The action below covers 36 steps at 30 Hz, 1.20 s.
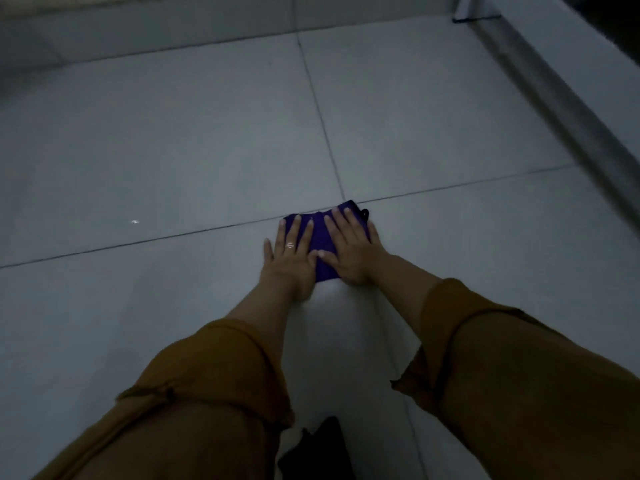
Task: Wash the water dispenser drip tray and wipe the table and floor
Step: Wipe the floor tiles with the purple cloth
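A purple cloth (323, 233) lies flat on the pale tiled floor (173, 150), just below a grout crossing. My left hand (291, 254), with a ring on one finger, presses flat on the cloth's left part, its little finger on the bare tile. My right hand (349, 247) presses flat on the cloth's right part. The fingers of both hands are spread and point away from me. Mustard-coloured sleeves cover both forearms. No drip tray or table shows in this dim view.
A grey skirting or wall base (568, 109) runs diagonally along the right side. Another wall base (138, 36) crosses the top. A dark object (318, 448) sits at the bottom between my arms. A small shiny speck (134, 222) lies on the floor to the left.
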Each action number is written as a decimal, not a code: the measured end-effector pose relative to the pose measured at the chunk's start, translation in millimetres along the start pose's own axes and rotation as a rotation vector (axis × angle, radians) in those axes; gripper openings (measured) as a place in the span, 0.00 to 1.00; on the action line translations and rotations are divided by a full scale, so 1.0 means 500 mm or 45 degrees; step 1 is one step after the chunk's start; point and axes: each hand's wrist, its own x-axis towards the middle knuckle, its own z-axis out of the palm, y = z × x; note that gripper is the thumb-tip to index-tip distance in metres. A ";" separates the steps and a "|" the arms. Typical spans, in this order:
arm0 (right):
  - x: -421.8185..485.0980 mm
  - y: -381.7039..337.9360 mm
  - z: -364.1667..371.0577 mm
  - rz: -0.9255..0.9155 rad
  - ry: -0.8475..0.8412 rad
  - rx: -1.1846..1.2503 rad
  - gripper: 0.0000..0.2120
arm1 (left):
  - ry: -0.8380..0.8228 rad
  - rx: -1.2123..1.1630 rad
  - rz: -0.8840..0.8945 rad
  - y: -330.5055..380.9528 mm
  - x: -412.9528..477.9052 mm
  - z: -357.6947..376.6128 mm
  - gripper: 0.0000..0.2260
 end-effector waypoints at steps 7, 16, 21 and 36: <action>0.143 -0.363 0.042 -0.410 -0.167 -0.139 0.34 | 0.089 -0.136 -0.374 -0.364 -0.119 -0.033 0.25; 0.276 -0.745 0.102 -0.485 -0.135 -0.192 0.33 | 0.164 -0.162 -0.550 -0.753 -0.182 -0.093 0.25; 0.328 -0.887 0.135 -0.442 -0.069 -0.129 0.33 | 0.148 -0.160 -0.526 -0.905 -0.196 -0.134 0.25; 0.444 -0.999 0.124 -0.355 -0.072 -0.143 0.32 | 0.062 -0.194 -0.500 -1.041 -0.136 -0.202 0.25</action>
